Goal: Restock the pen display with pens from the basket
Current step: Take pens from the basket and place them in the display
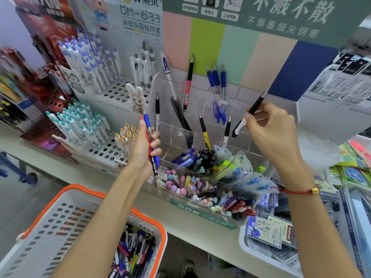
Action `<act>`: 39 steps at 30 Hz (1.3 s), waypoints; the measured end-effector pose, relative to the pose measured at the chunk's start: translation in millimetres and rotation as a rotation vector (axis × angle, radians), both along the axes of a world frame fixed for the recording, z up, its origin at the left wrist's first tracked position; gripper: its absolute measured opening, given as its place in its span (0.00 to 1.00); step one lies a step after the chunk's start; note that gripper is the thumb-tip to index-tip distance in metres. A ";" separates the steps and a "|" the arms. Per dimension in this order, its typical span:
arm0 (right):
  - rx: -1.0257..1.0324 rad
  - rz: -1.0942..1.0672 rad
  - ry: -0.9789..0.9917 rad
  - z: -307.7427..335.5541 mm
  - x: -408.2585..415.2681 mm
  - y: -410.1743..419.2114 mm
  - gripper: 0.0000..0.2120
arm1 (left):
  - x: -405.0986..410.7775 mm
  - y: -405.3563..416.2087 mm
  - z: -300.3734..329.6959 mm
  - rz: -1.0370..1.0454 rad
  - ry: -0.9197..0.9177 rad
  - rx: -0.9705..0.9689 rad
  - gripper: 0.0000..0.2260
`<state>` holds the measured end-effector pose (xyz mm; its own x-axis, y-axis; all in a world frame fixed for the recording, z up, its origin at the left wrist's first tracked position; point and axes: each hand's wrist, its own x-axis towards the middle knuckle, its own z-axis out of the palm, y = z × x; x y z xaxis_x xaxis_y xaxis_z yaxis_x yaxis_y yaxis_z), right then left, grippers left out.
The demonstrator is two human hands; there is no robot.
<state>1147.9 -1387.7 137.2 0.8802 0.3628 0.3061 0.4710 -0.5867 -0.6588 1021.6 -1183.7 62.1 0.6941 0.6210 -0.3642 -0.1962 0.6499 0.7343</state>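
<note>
A clear acrylic pen display [247, 97] stands on the shelf with a few pens upright in its compartments. My left hand [143, 146] grips a blue pen and a red pen [150, 141] just left of the display. My right hand [270, 125] pinches a black-and-white pen [248, 115] tilted over the display's right compartment. Below at the left, the white basket with an orange rim [66, 199] holds several loose pens [132, 255].
White perforated stands with purple-capped and teal-capped pens [80, 125] fill the shelf to the left. Front compartments hold pastel and dark pens [192, 173]. A tray of boxed refills [267, 235] sits at the right. The shelf's front edge runs above the basket.
</note>
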 end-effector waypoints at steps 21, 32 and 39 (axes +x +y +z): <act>-0.548 0.060 0.169 -20.1 9.6 16.9 0.14 | 18.5 -25.5 14.9 -0.261 -0.106 -0.014 0.07; -0.715 0.102 0.165 -16.1 22.0 23.9 0.16 | 26.6 -36.4 17.1 -0.362 -0.107 0.032 0.13; -0.649 0.070 0.145 -19.1 13.3 26.2 0.15 | 26.6 -33.7 18.3 -0.364 -0.139 0.028 0.12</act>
<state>1161.2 -1361.5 118.1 0.8637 0.4912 -0.1133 0.4555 -0.8568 -0.2418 1048.2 -1217.4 80.4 0.9124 0.3333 -0.2374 -0.0553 0.6752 0.7356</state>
